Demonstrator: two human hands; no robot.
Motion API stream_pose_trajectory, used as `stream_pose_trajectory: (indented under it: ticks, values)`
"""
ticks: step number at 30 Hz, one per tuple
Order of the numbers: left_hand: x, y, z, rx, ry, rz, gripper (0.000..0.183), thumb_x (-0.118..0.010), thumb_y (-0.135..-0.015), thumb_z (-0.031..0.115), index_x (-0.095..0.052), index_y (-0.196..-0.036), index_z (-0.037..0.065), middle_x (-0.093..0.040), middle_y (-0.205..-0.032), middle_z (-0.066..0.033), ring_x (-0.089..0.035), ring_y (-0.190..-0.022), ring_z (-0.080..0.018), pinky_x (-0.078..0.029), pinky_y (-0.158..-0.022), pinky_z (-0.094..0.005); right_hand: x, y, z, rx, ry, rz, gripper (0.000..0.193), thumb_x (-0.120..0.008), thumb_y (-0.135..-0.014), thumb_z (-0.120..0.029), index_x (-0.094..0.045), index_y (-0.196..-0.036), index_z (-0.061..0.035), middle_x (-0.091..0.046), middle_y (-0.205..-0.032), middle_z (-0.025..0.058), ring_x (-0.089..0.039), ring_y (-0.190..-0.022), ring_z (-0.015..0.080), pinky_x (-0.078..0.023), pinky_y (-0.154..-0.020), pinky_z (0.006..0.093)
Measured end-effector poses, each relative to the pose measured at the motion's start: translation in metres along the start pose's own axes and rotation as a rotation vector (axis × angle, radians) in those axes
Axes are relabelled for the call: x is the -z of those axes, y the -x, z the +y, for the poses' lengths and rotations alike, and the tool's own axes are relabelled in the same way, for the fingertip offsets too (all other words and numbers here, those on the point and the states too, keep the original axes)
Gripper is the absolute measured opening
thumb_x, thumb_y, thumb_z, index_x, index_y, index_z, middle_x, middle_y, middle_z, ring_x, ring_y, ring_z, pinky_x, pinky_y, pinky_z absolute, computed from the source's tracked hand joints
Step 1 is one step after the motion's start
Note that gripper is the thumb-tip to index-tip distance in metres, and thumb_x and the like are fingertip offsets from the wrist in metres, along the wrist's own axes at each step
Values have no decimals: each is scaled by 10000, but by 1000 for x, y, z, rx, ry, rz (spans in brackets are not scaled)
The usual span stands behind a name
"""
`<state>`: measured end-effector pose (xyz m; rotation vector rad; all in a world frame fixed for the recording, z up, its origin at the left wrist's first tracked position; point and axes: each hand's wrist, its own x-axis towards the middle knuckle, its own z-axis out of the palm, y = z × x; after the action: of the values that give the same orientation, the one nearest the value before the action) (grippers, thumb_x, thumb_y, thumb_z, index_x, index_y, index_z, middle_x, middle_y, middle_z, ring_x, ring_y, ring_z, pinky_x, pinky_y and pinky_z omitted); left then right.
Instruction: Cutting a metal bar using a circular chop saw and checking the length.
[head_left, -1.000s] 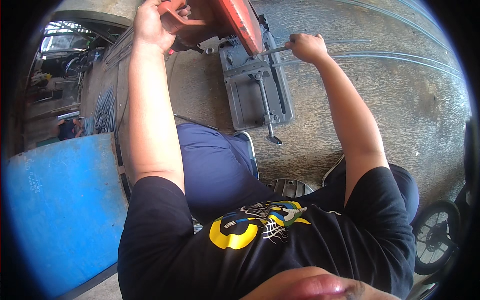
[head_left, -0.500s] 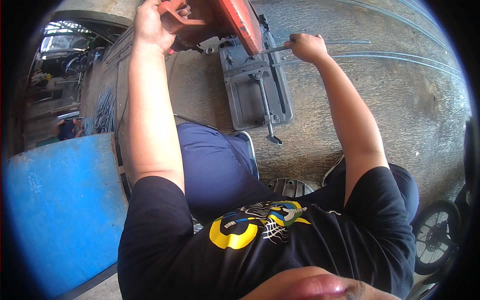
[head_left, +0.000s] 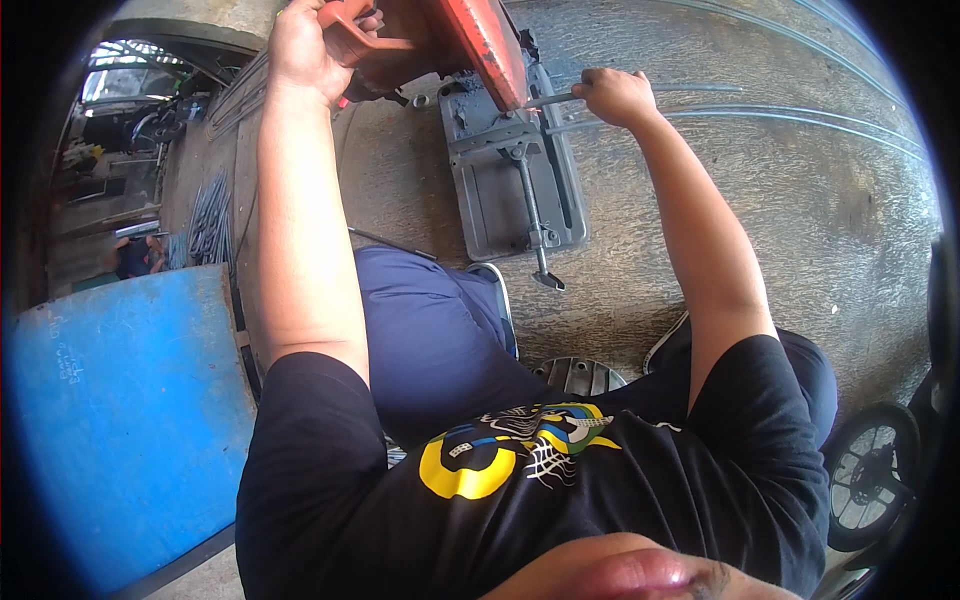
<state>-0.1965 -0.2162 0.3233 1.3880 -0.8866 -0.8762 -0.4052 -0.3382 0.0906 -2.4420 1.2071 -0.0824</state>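
A red chop saw [head_left: 483, 50] with a worn blade guard stands at the top of the view over its grey metal base [head_left: 515, 205]. My left hand [head_left: 310, 52] is closed round the saw's red handle [head_left: 368, 40]. On the base, a vise with a long screw [head_left: 528, 195] and a crank [head_left: 547, 278] points toward me. My right hand [head_left: 615, 97] grips a thin metal rod [head_left: 700, 88], which runs from beside the guard's lower tip out to the right. The guard hides the blade and the rod's inner end.
Long metal rods [head_left: 800, 116] lie across the floor [head_left: 780, 180] at right. A blue panel [head_left: 130, 390] stands at left, with a bundle of rods [head_left: 210, 222] beyond it. A spoked wheel [head_left: 874, 475] is at lower right. Another person [head_left: 140, 256] is at far left.
Hardly anything differs. Both hands keep their grips, and the saw and rod stay in nearly the same place.
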Motion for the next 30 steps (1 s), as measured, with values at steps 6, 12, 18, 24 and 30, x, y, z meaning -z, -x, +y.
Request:
stream_pose_trajectory:
  ticks: [6,12,18,24,30]
  values:
    - [0,-1,-1,-5,4,10,379,-410,-872,259,-569,-1100,0,-614,-819,-71,-559,-629,-153,-463,-575,-270,-1,0,1,9,-3,14,328,-477,-922,-407,-665,-1049,-171,-693,-1004,84,-628,-1019,237,-354,-937,435]
    - [3,-3,-2,-13,24,-8,380,-414,-868,252,-569,-1112,5,-621,-840,-76,-561,-634,-151,-468,-572,-268,0,1,-1,11,0,14,338,-479,-918,-414,-668,-1046,-165,-694,-1001,84,-629,-1016,240,-358,-926,436]
    - [3,-2,-1,12,43,-15,375,-414,-870,252,-572,-1105,6,-623,-835,-73,-559,-619,-154,-479,-576,-268,0,1,0,4,-6,5,346,-478,-917,-419,-666,-1051,-162,-691,-1016,95,-625,-1030,244,-348,-948,449]
    - [2,-2,-1,15,37,-37,370,-410,-876,251,-571,-1098,2,-616,-821,-66,-560,-623,-150,-479,-570,-264,-3,-1,2,6,-3,6,350,-479,-915,-424,-668,-1048,-160,-691,-1015,97,-625,-1032,248,-342,-956,457]
    - [6,-4,-2,10,53,-90,363,-407,-882,253,-577,-1086,6,-624,-841,-70,-568,-633,-148,-479,-572,-259,-3,-2,1,1,-10,8,348,-474,-921,-423,-665,-1053,-164,-690,-1022,91,-623,-1035,243,-341,-956,457]
